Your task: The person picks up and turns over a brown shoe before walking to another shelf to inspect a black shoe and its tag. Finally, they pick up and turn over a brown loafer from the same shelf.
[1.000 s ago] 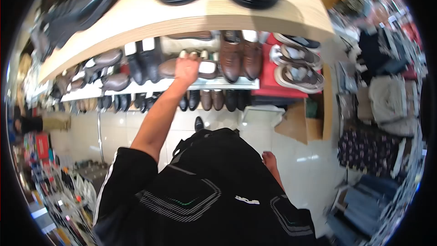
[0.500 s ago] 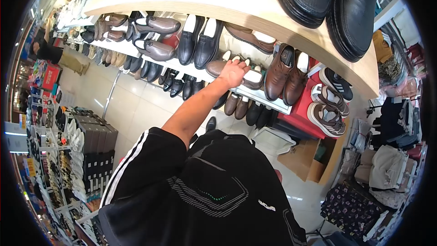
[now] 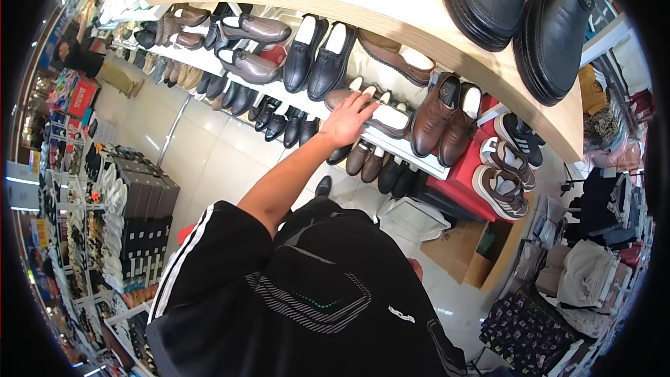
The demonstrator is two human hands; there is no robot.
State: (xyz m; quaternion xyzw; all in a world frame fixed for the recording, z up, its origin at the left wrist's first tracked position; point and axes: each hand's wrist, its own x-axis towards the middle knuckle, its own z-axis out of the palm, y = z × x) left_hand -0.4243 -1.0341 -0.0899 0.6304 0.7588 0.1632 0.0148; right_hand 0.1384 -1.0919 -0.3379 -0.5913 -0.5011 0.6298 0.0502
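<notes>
My left hand (image 3: 345,121) reaches over the middle shelf with its fingers stretched out and spread. Its fingertips overlap a brown loafer (image 3: 388,119) with a white insole, which lies sideways and is partly covered by the hand. Left of it, a pair of black loafers (image 3: 328,63) stands upright on the shelf. On the right side is a pair of brown lace-up shoes (image 3: 430,120). Only a sliver of my right hand (image 3: 417,268) shows beside my black shirt, its fingers hidden.
A curved wooden shelf (image 3: 391,8) overhangs the front, carrying large black clogs (image 3: 483,0). Sneakers (image 3: 501,190) stand on a red box at the right. Shoe boxes (image 3: 144,192) are stacked at left. An open cardboard box (image 3: 457,250) lies on the floor.
My left hand has drawn back a little toward me and to the left across the brown loafer, and its fingers have straightened. The head view has shifted slightly.
</notes>
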